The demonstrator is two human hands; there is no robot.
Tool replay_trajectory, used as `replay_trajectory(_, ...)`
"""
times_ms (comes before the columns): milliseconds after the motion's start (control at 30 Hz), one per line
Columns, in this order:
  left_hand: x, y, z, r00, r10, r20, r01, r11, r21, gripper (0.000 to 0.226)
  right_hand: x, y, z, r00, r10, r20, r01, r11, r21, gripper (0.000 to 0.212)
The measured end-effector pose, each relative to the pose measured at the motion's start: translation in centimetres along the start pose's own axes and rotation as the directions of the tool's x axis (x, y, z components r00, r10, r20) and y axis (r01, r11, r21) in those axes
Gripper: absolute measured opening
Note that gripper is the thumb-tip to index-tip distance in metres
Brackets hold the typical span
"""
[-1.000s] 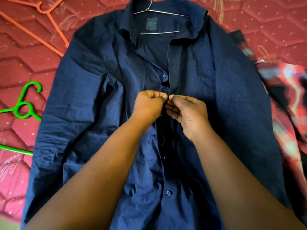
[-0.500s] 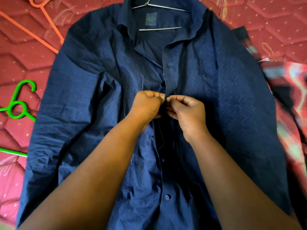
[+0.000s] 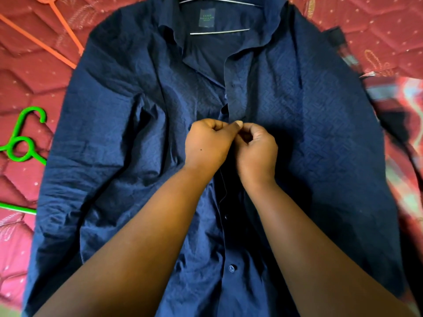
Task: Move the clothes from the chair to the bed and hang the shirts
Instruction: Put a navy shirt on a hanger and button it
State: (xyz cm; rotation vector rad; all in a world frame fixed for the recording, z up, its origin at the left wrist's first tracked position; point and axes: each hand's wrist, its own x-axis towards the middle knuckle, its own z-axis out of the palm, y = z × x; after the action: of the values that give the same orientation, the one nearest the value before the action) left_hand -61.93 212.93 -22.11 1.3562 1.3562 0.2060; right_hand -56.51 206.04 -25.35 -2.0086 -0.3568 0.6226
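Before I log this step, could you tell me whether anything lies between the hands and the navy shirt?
Nothing visible does. The left hand and right hand are both already pinching the navy shirt at its front placket.

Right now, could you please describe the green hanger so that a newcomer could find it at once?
Start at the navy shirt spread across the red quilted bed. Look off the shirt's sleeve at the picture's left edge: the green hanger lies flat there, partly out of view. The other loose hanger, farther up, is orange, and the one inside the collar is thin metal.
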Motion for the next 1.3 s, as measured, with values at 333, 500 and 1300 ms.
replay_trajectory(333,1.5,-0.3,0.8,0.985,-0.158,-0.068,0.154,0.986,-0.062,0.034,0.1,-0.8,-0.1,1.0,-0.001,0.025,0.004,0.996,-0.089,0.009)
replay_trajectory(500,2.2,-0.3,0.9,0.972,-0.226,-0.061,0.221,0.972,-0.08,0.03,0.3,-1.5,-0.6,0.996,0.006,0.088,0.001,0.998,-0.07,0.006)
replay_trajectory(1300,4.4,0.3,-2.3,0.956,0.284,-0.067,-0.238,0.892,0.384,0.025,6.0,-6.8,-2.6,0.974,0.193,0.117,-0.21,0.965,0.157,0.021)
